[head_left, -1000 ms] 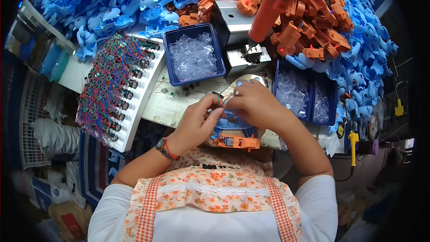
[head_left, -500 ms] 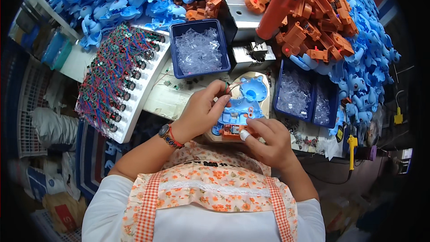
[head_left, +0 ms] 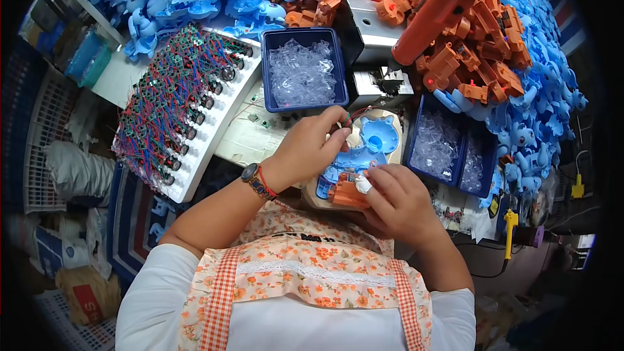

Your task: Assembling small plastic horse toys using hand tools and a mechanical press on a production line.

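Observation:
My left hand (head_left: 313, 142) is closed in a pinch on thin wires (head_left: 361, 113), just beyond a light blue animal-shaped plastic shell (head_left: 379, 135). The shell lies open side up on a pale fixture (head_left: 399, 123) in front of me. At the shell's near end, an orange plastic housing (head_left: 348, 195) sits tilted. My right hand (head_left: 402, 203) has its fingers curled at the housing's right end, a white wrap on one digit; its grip on the housing is partly hidden by the fingers.
A white foam tray (head_left: 224, 114) holds many wired circuit boards. Blue bins (head_left: 265, 71) (head_left: 458, 179) hold clear plastic parts. An orange-red tool (head_left: 426, 23) slants over a metal block (head_left: 370, 88). Heaps of orange housings (head_left: 448, 58) and blue shells (head_left: 546, 110) stand behind and right.
The orange housing has turned and tilted at the shell's near end, under my right hand. My left hand keeps its pinch on the wires. The whole view has shifted slightly.

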